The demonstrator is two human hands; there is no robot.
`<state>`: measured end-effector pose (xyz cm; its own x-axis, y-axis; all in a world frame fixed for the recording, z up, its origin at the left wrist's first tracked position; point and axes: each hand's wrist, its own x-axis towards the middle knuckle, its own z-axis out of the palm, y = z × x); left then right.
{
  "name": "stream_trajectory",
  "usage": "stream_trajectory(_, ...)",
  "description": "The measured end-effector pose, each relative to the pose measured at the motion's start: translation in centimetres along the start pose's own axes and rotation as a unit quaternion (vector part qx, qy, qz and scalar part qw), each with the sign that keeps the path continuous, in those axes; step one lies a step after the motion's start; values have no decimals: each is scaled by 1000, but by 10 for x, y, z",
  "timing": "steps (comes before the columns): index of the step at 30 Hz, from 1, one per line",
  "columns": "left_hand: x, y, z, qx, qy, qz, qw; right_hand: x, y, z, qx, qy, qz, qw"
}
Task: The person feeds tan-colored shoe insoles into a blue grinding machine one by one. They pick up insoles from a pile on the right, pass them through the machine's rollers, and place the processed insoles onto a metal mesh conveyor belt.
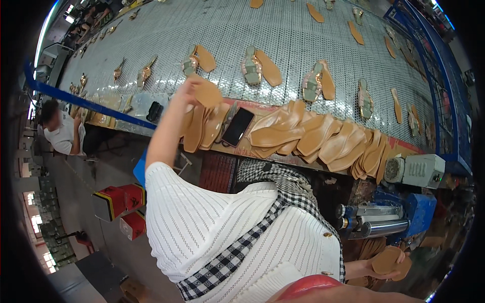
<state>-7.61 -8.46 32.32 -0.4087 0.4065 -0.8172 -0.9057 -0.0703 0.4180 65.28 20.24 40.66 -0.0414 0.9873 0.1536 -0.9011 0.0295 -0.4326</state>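
Gray mesh covers the long belt [202,28] at the top, in a big room full of machines. One tan, flat shoe sole [209,95] is up in the air over the near edge of that belt. The left hand [189,90] holds it — fingers pinched on its upper left side. The right hand [391,263] is far off, low on the right, and it holds tan soles [385,259] too (more than one, it seems, but I cannot count them).

Just below the left hand, a small bunch of soles [193,132] sits on the red-edged ledge [407,145]. Next to it lies a black phone [238,126]. Right of the phone is a long, messy heap of soles [336,140], one on top of another.

Up on the belt, greenish sandals [251,66] with shiny straps lie in a row, and some have a tan sole right beside them. A gray motor [424,170] stands at the right end of the ledge. Under it is a blue machine [420,214] with shiny rollers [386,228] — near the right hand. Far left, a person in a white shirt [64,135] sits, and red boxes [126,199] are on the floor.
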Motion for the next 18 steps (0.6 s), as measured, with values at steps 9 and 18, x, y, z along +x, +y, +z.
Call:
stream_trajectory(9,73,110,-123,22,462,222,858,-16,5,21,-27,2,-26,999)
stream_trajectory(18,177,12,-59,-40,140,165,975,-44,7,76,12,10,-125,992)
